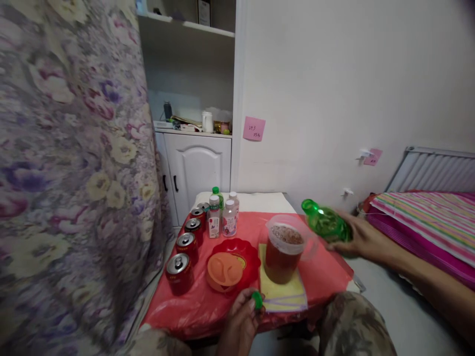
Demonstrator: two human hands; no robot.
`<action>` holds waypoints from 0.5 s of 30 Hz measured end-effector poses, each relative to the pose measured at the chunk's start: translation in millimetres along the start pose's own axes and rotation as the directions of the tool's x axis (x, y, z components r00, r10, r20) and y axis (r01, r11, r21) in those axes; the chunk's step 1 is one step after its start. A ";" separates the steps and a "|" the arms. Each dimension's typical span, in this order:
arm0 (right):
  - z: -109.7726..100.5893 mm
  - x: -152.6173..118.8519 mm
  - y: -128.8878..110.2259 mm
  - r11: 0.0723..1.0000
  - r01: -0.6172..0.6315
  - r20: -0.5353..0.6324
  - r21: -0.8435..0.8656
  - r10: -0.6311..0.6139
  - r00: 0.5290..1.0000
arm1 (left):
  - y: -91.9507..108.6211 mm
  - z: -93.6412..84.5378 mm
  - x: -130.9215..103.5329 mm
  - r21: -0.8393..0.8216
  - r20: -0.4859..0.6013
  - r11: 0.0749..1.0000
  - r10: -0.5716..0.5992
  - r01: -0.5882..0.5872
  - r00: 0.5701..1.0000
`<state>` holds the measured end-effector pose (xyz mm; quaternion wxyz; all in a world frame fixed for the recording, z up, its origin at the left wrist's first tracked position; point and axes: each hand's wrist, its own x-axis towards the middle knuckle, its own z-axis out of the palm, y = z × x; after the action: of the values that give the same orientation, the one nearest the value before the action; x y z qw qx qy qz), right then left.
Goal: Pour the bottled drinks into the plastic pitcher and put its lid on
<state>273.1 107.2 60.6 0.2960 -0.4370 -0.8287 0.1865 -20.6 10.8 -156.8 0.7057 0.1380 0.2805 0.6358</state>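
My right hand (351, 235) is wrapped round a green bottle (326, 222), which is tilted with its open mouth toward the left, above and right of a clear pitcher (282, 254). Brown, foamy liquid stands in the pitcher, on a yellow cloth (285, 295). My left hand (245, 311) pinches a green cap (257, 299) near the table's front edge. Just beyond it, an orange divided bowl (224, 269) rests in a red scalloped plate (252, 257).
Several red cans (180, 274) line the left side of the red-covered table (196, 314). Behind the plate stand small bottles (229, 220) and a green-capped bottle (216, 192). A floral curtain (74, 173) hangs at left; a bed (430, 212) is at right.
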 end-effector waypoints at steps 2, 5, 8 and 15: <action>24.9 -23.2 -9.3 0.957 -0.087 0.131 0.277 0.053 0.990 | 1.7 0.5 -1.2 0.022 0.001 1.000 0.006 -0.006 1.000; 82.9 -49.1 -8.8 0.818 -0.166 0.281 0.551 0.006 0.960 | 6.5 3.2 -4.2 0.067 -0.010 0.997 0.043 -0.042 0.999; 147.0 -57.9 1.5 0.653 -0.198 0.337 0.731 -0.093 0.937 | 16.0 6.6 -7.2 0.120 -0.052 0.986 0.125 -0.119 0.991; 211.4 -46.4 6.8 0.563 -0.222 0.371 0.796 -0.165 0.914 | 58.2 21.2 -15.0 0.563 -0.049 0.764 0.411 -0.315 0.910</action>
<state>159.6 61.6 -118.1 0.2841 -0.2125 -0.6791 0.6426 -56.7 8.5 -104.4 0.4739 0.3292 0.4756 0.6640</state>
